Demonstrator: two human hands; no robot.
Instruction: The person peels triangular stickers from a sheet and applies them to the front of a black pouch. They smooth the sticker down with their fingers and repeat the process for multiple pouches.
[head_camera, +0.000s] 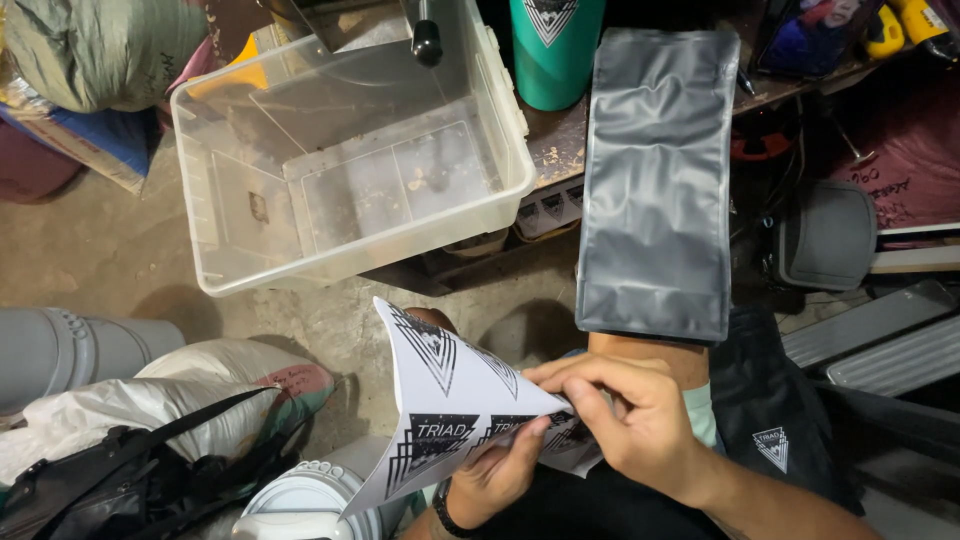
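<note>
Left hand (495, 470) pinches sticker sheet (450, 410) from beneath; right hand (630, 420) closed on its edge. Sticker may tear if peeled hastily; grey pouch (655, 180) could slide off lap.

The sticker sheet (450, 420) is smooth, slightly glossy white paper. The grey pouch (655, 180) looks like matt plastic film. The storage bin (350, 150) is clear, scuffed plastic; the floor (110, 250) is rough bare concrete.

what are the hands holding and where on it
Both hands hold a white sticker sheet with black triangle labels. The left hand supports its lower edge from beneath; the right hand pinches its right end.
</note>
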